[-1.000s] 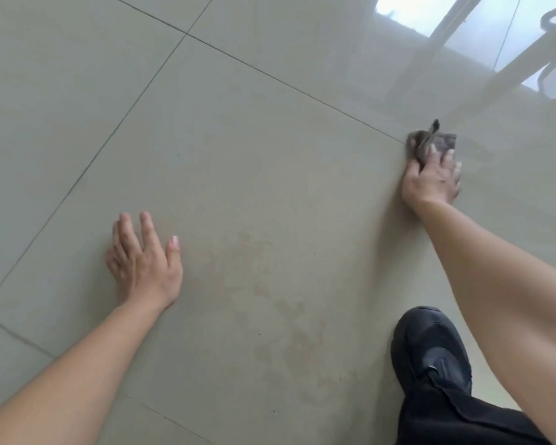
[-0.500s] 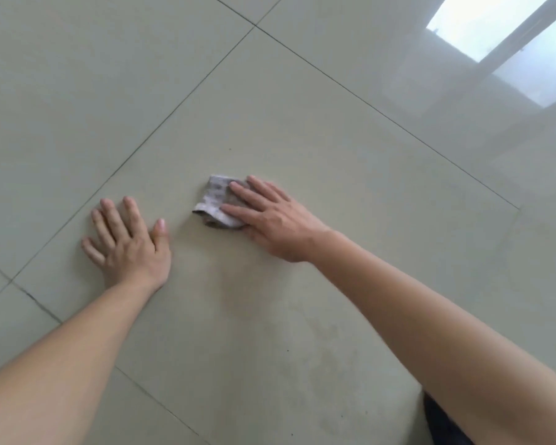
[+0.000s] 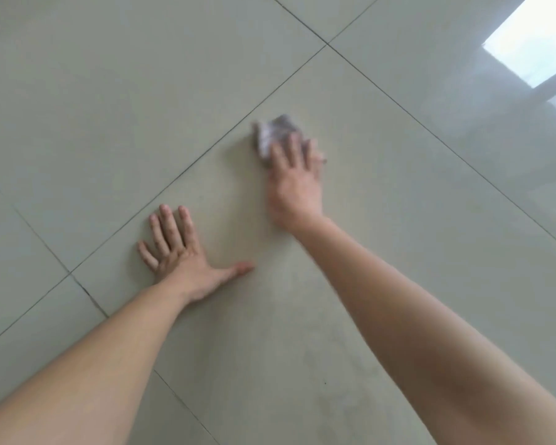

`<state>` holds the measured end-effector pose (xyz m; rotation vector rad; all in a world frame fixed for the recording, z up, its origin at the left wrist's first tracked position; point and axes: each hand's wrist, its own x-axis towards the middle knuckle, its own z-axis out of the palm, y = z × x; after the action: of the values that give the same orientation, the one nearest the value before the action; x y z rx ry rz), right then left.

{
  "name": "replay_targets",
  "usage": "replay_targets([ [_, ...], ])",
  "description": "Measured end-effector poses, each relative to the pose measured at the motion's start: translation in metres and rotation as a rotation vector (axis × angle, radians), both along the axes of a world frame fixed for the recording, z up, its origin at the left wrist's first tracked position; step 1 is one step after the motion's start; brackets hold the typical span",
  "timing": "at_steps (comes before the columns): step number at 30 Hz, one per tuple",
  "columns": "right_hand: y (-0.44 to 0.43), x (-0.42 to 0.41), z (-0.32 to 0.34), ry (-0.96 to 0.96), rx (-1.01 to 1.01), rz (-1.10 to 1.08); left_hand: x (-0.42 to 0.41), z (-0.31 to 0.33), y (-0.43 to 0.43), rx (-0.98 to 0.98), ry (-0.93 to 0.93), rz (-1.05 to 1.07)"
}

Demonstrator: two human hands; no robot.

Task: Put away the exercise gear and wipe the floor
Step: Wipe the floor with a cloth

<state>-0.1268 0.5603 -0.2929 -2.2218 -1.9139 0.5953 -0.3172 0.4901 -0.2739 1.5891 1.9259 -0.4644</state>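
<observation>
A small crumpled grey cloth (image 3: 272,133) lies on the pale tiled floor (image 3: 109,107), near a tile seam. My right hand (image 3: 294,181) presses flat on the cloth, fingers covering its near part; the hand and cloth are blurred. My left hand (image 3: 182,255) rests flat on the floor to the lower left, fingers spread and thumb out to the right, holding nothing. Faint brownish marks show on the tile between my forearms.
Dark grout lines (image 3: 398,101) cross the floor diagonally. A bright window reflection (image 3: 533,49) shines on the tiles at the upper right. No exercise gear is in view.
My right hand has slid the cloth from beside my left hand up and to the right. My left thumb has spread out. A second ago the cloth was far right.
</observation>
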Motion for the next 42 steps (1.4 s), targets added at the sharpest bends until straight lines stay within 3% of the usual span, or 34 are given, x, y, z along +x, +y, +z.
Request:
replay_targets([
  [3, -0.027, -0.054, 0.003, -0.042, 0.007, 0.495, 0.004, 0.004, 0.001, -0.017, 0.034, 0.02],
  [6, -0.015, -0.014, 0.0, -0.009, 0.023, 0.733, 0.005, 0.007, 0.001, -0.019, 0.018, 0.013],
  [8, 0.008, 0.04, -0.006, -0.021, 0.074, 0.782, 0.004, 0.007, 0.0, -0.012, 0.006, -0.002],
  [10, 0.033, 0.099, -0.01, -0.082, 0.163, 0.622, 0.003, 0.008, 0.0, -0.004, -0.001, -0.009],
  [14, 0.076, 0.181, 0.009, -0.129, 0.059, -0.11, 0.005, 0.01, 0.001, -0.005, -0.012, -0.012],
  [17, 0.12, 0.165, 0.017, -0.129, -0.06, -0.57, 0.004, 0.011, 0.002, -0.013, -0.011, -0.017],
  [19, 0.144, 0.123, 0.015, -0.085, -0.097, -0.593, 0.003, 0.011, 0.002, -0.019, -0.009, -0.014],
  [21, 0.158, 0.077, 0.01, -0.07, -0.033, -0.308, 0.003, 0.013, 0.003, -0.028, -0.008, -0.013],
  [25, 0.124, -0.011, 0.007, -0.109, 0.073, 0.516, 0.003, 0.014, 0.003, -0.042, 0.0, -0.015],
  [29, 0.105, -0.002, 0.0, -0.078, 0.082, 1.039, 0.003, 0.013, 0.004, -0.044, 0.006, -0.008],
  [30, 0.117, 0.016, -0.005, -0.087, 0.174, 1.04, 0.003, 0.013, 0.004, -0.043, 0.002, -0.009],
  [31, 0.134, 0.038, -0.008, -0.08, 0.267, 0.902, 0.004, 0.013, 0.004, -0.043, 0.0, -0.011],
  [32, 0.146, 0.061, -0.003, -0.081, 0.285, 0.644, 0.004, 0.013, 0.004, -0.045, -0.003, -0.012],
  [35, 0.148, 0.115, 0.01, -0.052, 0.062, -0.292, 0.004, 0.012, 0.005, -0.047, 0.001, -0.017],
  [36, 0.14, 0.114, 0.012, -0.07, 0.016, -0.448, 0.004, 0.012, 0.005, -0.049, 0.002, -0.015],
  [38, 0.116, 0.092, 0.008, -0.089, -0.018, -0.408, 0.004, 0.013, 0.005, -0.046, 0.001, -0.015],
  [42, 0.044, 0.025, 0.0, -0.002, 0.062, 0.2, 0.005, 0.012, 0.004, -0.031, 0.013, -0.016],
])
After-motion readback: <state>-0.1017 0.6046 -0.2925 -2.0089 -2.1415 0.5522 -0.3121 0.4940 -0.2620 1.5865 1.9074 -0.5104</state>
